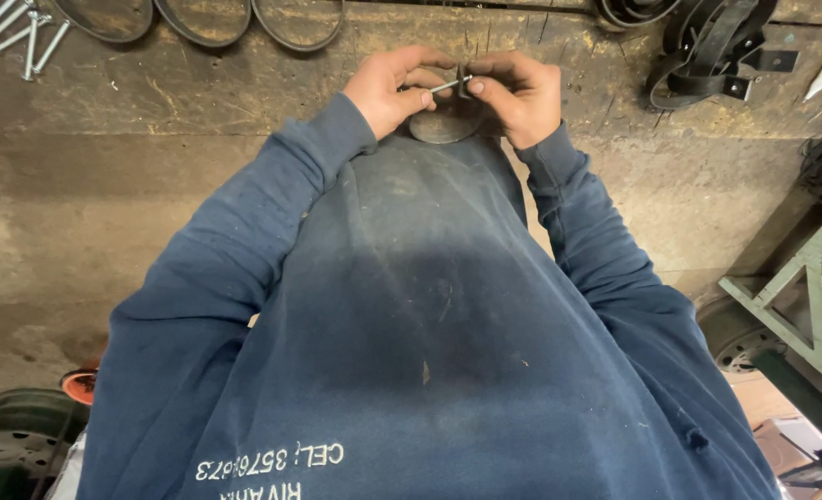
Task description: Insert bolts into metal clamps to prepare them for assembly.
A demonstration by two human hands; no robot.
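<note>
hands meet at workbench point(244, 83) edge: left hand point(394, 88) pinches thin metal bolt point(448, 86), right hand point(520, 93) grips small dark bracket point(464, 81) at bolt's tip. round metal disc point(443, 125) lies just beneath both. black straps point(707, 51) sit well apart, right.

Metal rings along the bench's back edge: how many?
3, side by side at the top edge: left ring, middle ring, right ring. All are cut off by the frame; more may lie beyond it.

— What is the person wearing?
— A dark blue sweatshirt point(411, 306) with long sleeves and ribbed cuffs at the wrists.
— Any marks on it?
— Dusty grey smudges across the front, small specks, and white printed lettering near the hem.
</note>
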